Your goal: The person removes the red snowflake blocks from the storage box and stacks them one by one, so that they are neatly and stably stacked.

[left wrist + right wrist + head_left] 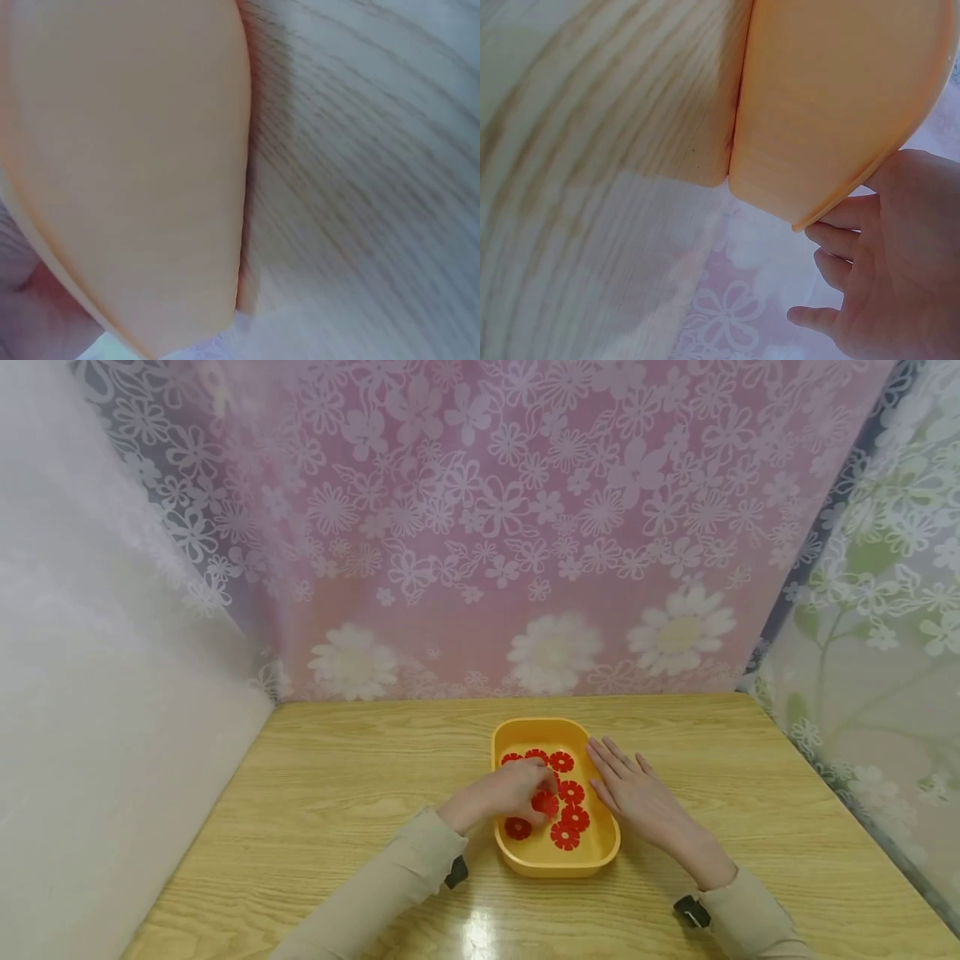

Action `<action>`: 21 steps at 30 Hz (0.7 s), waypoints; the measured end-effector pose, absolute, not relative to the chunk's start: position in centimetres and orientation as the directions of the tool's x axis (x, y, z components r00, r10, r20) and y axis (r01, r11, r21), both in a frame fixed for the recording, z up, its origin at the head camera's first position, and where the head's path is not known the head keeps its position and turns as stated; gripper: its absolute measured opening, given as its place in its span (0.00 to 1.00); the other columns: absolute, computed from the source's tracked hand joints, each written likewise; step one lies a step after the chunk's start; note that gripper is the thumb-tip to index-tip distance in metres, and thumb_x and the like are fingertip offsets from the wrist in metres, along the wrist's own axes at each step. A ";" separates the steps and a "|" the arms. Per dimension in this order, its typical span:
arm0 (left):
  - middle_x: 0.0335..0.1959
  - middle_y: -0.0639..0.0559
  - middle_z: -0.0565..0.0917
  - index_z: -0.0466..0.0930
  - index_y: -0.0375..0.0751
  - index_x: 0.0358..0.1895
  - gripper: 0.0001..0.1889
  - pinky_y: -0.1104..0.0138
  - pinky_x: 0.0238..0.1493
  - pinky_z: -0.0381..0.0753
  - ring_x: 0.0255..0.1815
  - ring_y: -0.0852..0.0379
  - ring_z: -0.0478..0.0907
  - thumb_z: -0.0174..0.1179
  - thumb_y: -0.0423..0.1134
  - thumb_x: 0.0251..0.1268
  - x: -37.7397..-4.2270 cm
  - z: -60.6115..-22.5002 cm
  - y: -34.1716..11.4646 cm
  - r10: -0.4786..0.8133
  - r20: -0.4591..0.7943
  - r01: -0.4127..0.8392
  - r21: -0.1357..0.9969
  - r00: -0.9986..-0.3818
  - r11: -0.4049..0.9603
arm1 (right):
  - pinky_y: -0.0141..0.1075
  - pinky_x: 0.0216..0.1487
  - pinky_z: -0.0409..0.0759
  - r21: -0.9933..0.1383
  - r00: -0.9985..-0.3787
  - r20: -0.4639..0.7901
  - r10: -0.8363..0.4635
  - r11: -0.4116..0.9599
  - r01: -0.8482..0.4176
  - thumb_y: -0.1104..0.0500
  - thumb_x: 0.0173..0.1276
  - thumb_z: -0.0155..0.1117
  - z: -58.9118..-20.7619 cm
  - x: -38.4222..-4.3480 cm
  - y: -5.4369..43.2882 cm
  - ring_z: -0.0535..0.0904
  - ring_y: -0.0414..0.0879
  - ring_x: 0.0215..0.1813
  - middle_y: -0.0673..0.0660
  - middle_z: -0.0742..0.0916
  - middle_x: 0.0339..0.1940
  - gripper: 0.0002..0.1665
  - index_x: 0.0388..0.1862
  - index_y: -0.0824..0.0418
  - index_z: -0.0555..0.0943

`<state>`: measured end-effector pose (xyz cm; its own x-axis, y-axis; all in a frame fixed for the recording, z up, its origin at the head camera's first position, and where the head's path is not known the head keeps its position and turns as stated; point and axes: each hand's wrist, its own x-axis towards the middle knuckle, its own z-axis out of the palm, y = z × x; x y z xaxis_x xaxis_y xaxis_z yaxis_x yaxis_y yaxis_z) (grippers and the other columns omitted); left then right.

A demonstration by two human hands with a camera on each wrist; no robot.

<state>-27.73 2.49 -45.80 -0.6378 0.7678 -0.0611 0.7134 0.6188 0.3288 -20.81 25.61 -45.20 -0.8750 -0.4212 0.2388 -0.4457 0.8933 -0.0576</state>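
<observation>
Several discs (572, 818) lie right of the left hand (512, 792), which pinches another; the right hand (641, 800), straight-fingered, touches the tray (558, 868).

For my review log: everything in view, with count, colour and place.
Bin: one, yellow, on the table
Discs: at least eight, red, inside the bin, some partly covered
Table: one, yellowish wood, under the bin
Backdrop: one, pink-purple with white flowers, behind the table
Side panels: two, pale, flanking the table
Sleeves: two, beige, on the arms
Wrist devices: two, black, by the sleeves
Left hand: one, over the bin, fingers around a disc
Right hand: one, touching the bin's right rim
</observation>
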 end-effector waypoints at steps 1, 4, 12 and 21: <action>0.43 0.59 0.81 0.83 0.47 0.48 0.19 0.74 0.48 0.76 0.40 0.63 0.74 0.77 0.45 0.56 -27.8 -45.7 2.4 0.769 -0.050 0.713 0.339 -0.638 0.614 | 0.66 0.72 0.61 -0.054 -0.875 0.237 -0.421 0.894 -0.445 0.53 0.79 0.57 -45.2 -20.8 25.6 0.60 0.60 0.79 0.64 0.67 0.79 0.35 0.78 0.67 0.63; 0.44 0.59 0.83 0.83 0.46 0.50 0.19 0.74 0.50 0.77 0.42 0.65 0.75 0.77 0.44 0.56 -28.0 -45.4 2.0 0.770 -0.010 0.714 0.366 -0.638 0.597 | 0.66 0.72 0.61 -0.050 -0.876 0.234 -0.421 0.895 -0.443 0.53 0.79 0.57 -45.2 -20.8 25.6 0.60 0.60 0.79 0.63 0.67 0.79 0.35 0.78 0.67 0.63; 0.48 0.55 0.83 0.83 0.43 0.54 0.21 0.74 0.49 0.79 0.46 0.61 0.78 0.74 0.41 0.58 -28.0 -43.2 -0.3 0.715 0.132 0.687 0.438 -0.686 0.579 | 0.67 0.72 0.60 -0.075 -0.880 0.247 -0.405 0.897 -0.435 0.53 0.79 0.56 -45.1 -20.7 25.4 0.60 0.61 0.79 0.64 0.67 0.78 0.35 0.78 0.67 0.63; 0.52 0.52 0.84 0.82 0.41 0.58 0.23 0.63 0.55 0.83 0.52 0.56 0.82 0.73 0.38 0.59 -28.0 -41.8 -3.5 0.638 0.170 0.607 0.556 -0.751 0.567 | 0.67 0.73 0.59 -0.075 -0.882 0.231 -0.411 0.896 -0.437 0.53 0.80 0.55 -45.1 -20.8 25.5 0.58 0.61 0.80 0.63 0.65 0.80 0.35 0.79 0.67 0.62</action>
